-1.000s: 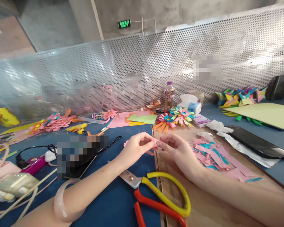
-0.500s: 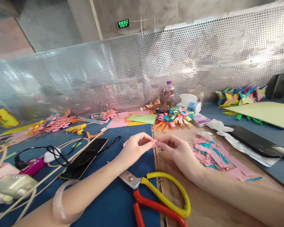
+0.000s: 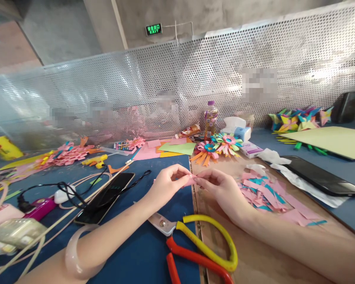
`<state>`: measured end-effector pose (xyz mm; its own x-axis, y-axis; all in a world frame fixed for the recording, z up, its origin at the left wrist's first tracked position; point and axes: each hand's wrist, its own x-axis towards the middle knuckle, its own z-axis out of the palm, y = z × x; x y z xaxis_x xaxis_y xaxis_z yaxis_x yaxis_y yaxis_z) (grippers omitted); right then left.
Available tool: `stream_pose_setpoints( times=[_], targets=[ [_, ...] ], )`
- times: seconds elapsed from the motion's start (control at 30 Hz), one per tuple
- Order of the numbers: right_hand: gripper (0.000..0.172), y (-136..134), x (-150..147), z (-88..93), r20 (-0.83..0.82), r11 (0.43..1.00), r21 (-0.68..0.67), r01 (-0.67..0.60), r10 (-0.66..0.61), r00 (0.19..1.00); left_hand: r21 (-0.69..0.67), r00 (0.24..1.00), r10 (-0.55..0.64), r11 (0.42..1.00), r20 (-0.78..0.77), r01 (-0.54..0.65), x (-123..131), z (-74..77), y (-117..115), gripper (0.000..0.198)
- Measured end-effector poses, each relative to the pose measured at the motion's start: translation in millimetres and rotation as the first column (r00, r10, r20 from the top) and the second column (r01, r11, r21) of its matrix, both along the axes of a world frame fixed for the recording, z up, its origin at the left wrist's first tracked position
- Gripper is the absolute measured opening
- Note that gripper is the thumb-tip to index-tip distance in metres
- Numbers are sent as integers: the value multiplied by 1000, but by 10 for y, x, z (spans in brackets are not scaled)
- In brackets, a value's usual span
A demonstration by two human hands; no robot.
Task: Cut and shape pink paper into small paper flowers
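Between the fingertips of both hands is a small piece of pink paper (image 3: 190,181), mostly covered by the fingers. My left hand (image 3: 170,184) pinches it from the left, thumb against forefinger. From the right, my right hand (image 3: 221,188) pinches the same piece, and the two hands' tips nearly meet. Below them lie scissors (image 3: 207,242) with one yellow and one red handle, their blades partly behind my left forearm. Cut pink and blue paper strips (image 3: 262,191) are heaped beside my right wrist.
Paper flowers (image 3: 225,146) stand at the back near a drink bottle (image 3: 211,120) and a tissue pack (image 3: 242,133). A phone (image 3: 106,197) and cables lie left, with a yellow glue gun (image 3: 95,161) behind. Another black phone (image 3: 322,175) rests right. A perforated metal screen (image 3: 121,86) rises behind.
Both hands stay in nearly the same place, still pinching the pink paper. A little more of the paper shows below the left fingertips now.
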<state>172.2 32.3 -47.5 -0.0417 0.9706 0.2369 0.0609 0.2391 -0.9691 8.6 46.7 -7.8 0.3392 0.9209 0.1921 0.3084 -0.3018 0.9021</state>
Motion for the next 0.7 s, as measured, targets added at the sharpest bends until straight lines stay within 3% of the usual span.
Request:
stream_pose_setpoints(
  times=[0.7],
  targets=[
    [24,-15,-6,34,-9,1000,-16,9,-9,1000,9,1000,-7,1000,-2,7,-25,-37,10,15]
  ],
)
